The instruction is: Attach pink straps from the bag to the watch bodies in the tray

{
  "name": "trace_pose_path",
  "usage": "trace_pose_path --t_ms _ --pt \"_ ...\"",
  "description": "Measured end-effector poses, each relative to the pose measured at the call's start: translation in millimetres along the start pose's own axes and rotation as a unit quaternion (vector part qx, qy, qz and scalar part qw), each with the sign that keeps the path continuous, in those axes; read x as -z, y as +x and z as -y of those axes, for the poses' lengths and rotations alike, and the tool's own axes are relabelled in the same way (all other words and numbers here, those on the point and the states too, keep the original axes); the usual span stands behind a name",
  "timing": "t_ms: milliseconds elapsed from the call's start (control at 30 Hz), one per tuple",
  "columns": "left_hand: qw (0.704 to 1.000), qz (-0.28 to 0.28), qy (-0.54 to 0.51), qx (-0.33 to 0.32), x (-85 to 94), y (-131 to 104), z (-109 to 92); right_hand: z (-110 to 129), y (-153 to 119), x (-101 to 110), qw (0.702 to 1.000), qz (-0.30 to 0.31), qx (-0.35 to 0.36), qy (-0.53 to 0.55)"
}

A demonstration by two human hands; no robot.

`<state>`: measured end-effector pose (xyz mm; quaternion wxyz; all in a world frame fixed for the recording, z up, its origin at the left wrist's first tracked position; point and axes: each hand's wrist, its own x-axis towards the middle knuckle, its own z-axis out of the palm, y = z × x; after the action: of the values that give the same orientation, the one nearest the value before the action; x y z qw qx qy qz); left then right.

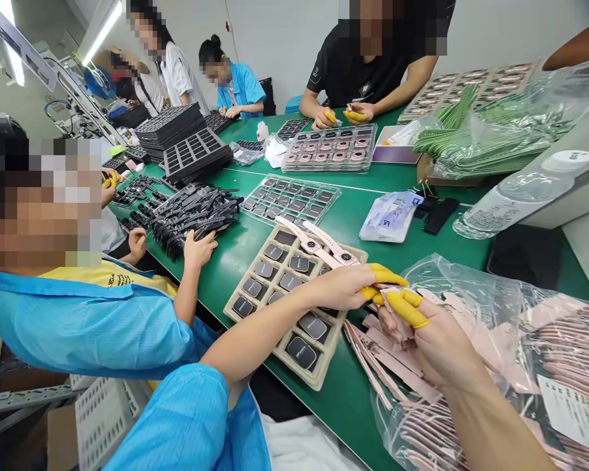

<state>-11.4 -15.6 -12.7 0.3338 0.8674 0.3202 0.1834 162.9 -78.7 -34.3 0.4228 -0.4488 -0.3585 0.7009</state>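
My left hand and my right hand meet fingertip to fingertip above the table, both wearing yellow finger cots. Pinched between them is a pink watch strap; the fingers cover much of it, and whether a watch case is joined to it I cannot tell. Below my left wrist lies a cream tray with dark square watch faces in its pockets. Two pink smartwatches with straps rest across its far corner. Under my right hand, loose pink straps spill beside a clear plastic bag full of more.
Clear trays of watch parts stand farther back on the green table. A pile of black straps lies left, near a co-worker's hand. To the right are a plastic bottle and bagged green straps. Other people sit around.
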Motion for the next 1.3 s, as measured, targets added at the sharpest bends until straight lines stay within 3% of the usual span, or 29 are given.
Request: trace_pose_path --t_ms 300,467,633,867,1300 --pt "0.999 0.042 -0.005 0.009 1.3 2 4 1 0 3 1.0 0.013 -0.001 0.027" --pt "1.0 0.001 -0.019 -0.002 -0.2 1 9 5 2 2 0.996 -0.008 0.016 0.082" --pt "0.999 -0.004 -0.01 -0.039 -4.7 0 15 0 3 0 0.998 0.041 0.019 0.046" --pt "0.993 -0.081 -0.019 -0.082 -4.9 -1 20 4 8 -9 0.996 0.021 0.04 0.075" --pt "0.988 -0.093 0.018 -0.124 -1.8 -2 20 1 11 -2 0.995 0.04 0.053 0.079"
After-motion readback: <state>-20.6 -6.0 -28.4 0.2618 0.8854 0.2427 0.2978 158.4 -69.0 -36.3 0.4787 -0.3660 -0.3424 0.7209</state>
